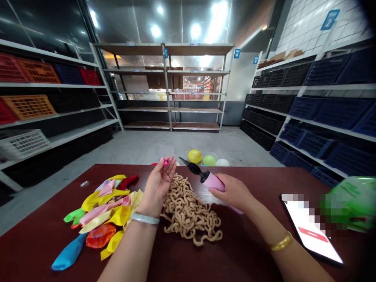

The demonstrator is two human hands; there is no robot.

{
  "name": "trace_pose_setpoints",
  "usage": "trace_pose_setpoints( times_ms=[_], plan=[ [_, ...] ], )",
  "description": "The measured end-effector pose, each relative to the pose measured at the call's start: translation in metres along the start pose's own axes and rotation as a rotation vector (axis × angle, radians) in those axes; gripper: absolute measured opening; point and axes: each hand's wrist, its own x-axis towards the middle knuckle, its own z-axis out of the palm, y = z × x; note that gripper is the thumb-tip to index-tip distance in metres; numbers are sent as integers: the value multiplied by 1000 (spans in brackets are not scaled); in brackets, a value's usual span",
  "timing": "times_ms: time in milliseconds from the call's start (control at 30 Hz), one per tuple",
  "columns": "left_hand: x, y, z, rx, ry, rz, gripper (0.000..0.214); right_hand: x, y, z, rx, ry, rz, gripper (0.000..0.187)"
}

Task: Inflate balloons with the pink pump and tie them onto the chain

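Note:
My left hand (161,178) is turned palm up above the table, its thumb holding a small bright pink piece (166,162) against the fingers. What kind of piece it is cannot be made out. My right hand (235,192) is wrapped round a pink balloon pump (214,181), whose black tapered nozzle (194,167) points up and left toward my left hand, apart from it. Between and below the hands lies a heap of tan, curly, cord-like strands (190,209). Left of my left forearm is a loose pile of flat, uninflated balloons (108,211) in several colours.
A phone (311,231) with a lit screen lies at the right of the dark red table (241,254), beside a green bag (352,203). Inflated balloons (194,156) show beyond the far edge. Shelves with crates (343,111) line both sides; a rack (167,90) stands behind.

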Motion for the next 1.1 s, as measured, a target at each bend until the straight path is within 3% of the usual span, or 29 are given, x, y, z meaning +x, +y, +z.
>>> trace_pose_setpoints(
  times_ms=[100,233,467,1100],
  plan=[
    [3,-3,-2,-21,14,-6,14,-6,-13,-4,57,-33,-64,38],
    [3,-12,-1,-33,0,3,14,-8,-20,-2,44,-80,-47,38],
    [-5,-20,7,-22,-70,-18,15,-7,-18,2,13,-60,-21,38],
    [-5,-30,2,75,-136,63,8,-7,-17,0,46,-57,-3,37]
  ],
)
